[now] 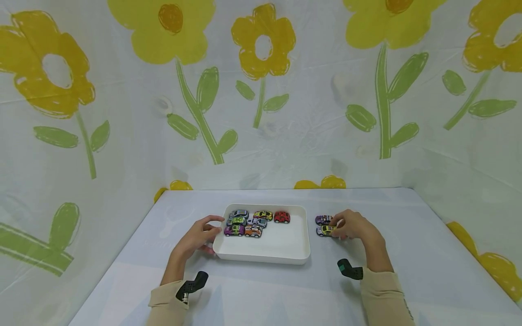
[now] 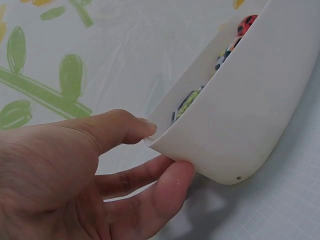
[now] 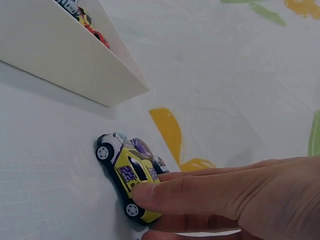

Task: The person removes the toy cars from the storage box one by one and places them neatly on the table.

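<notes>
A white tray (image 1: 265, 253) holds several small toy cars grouped toward its left and back, among them a red toy car (image 1: 282, 217). At the tray's left end, my left hand (image 1: 200, 234) pinches the wall, its thumb (image 2: 142, 129) on the rim and fingers against the outside. To the right of the tray, my right hand (image 1: 351, 225) grips a yellow-and-white toy car (image 3: 129, 172) by its rear end, thumb on the near side. That car is on the table. Just behind it stands a purple toy car (image 1: 324, 220), partly hidden in the right wrist view.
The pale table (image 1: 261, 294) runs back to a white cloth wall (image 1: 302, 149) printed with yellow flowers. Cloth also hangs along the left and right sides. Each wrist carries a black camera mount, such as the right one (image 1: 349, 270).
</notes>
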Tool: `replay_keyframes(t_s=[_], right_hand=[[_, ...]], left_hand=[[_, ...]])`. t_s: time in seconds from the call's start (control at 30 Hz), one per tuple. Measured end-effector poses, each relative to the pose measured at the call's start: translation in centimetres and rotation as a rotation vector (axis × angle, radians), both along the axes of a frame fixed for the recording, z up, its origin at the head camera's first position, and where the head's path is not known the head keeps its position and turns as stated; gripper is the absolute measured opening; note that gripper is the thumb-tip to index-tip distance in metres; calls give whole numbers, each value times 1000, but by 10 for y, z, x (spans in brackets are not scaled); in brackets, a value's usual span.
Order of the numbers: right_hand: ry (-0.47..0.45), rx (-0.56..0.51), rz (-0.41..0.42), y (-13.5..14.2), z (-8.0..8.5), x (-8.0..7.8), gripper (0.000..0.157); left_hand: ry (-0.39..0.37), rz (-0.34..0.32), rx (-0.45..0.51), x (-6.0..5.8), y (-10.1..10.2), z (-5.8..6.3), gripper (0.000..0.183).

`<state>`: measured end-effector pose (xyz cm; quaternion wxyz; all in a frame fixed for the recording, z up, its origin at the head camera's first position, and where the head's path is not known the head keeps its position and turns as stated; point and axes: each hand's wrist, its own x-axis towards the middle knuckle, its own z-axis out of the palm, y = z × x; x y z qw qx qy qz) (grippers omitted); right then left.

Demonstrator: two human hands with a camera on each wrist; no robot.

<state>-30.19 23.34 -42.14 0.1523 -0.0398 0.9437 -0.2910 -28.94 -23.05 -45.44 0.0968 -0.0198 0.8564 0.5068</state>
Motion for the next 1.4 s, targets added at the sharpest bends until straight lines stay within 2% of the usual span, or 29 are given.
replay_keyframes(t_s=[0.43,1.2,1.4], right_hand=[[-5,2,-5,-1,0,-1,27],[-20,-8,-15,-1,2,-1,27],[-2,0,-2,0,4,1,28]], left_hand=[[2,-5,2,2,2,5,40],[-18,15,1,1,3,3,40],[-14,-11,8,3,2,4,41]])
